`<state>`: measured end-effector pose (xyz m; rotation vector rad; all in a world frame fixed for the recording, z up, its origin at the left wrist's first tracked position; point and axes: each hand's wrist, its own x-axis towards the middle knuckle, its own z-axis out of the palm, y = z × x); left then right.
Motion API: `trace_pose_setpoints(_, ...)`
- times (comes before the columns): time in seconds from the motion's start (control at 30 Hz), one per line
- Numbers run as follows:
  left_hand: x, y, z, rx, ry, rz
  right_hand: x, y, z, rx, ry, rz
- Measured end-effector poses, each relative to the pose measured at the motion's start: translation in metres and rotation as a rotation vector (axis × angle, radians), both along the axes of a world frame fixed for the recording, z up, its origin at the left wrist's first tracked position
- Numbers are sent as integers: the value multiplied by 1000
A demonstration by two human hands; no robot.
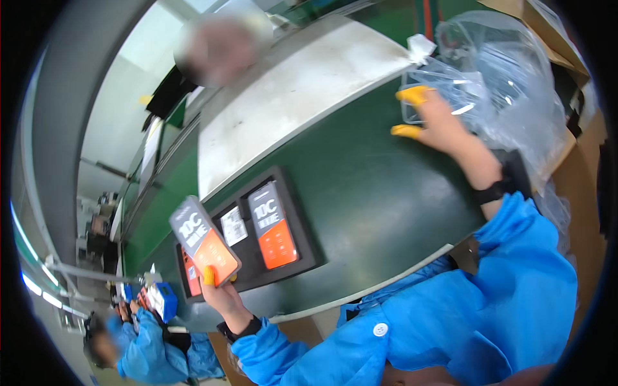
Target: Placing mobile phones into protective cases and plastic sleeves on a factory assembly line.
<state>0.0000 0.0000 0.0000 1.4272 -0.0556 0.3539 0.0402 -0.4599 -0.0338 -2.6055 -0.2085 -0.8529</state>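
Pinching the grey-and-orange box [203, 235] low in the left grip [223, 298] above the black tray [305, 241], risking a top-heavy slip, while holding the right grip [443, 123] splayed near the clear bag [512, 96] right of the tray.

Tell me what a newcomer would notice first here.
Probably the grey-and-orange box in the left hand, held over the black tray left of centre, where a similar box lies. Next, the yellow fingertip covers on the right hand, beside clear plastic bags at upper right.
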Motion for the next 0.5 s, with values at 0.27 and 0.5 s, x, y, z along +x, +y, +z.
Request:
trace_pose_setpoints(0.27,0,29,-39,63,260,128,-6,-24,-13,-269,-46,-165)
trace_pose_setpoints(0.5,-3,42,-24,96,422,-96,-25,43,9,76,-287,458)
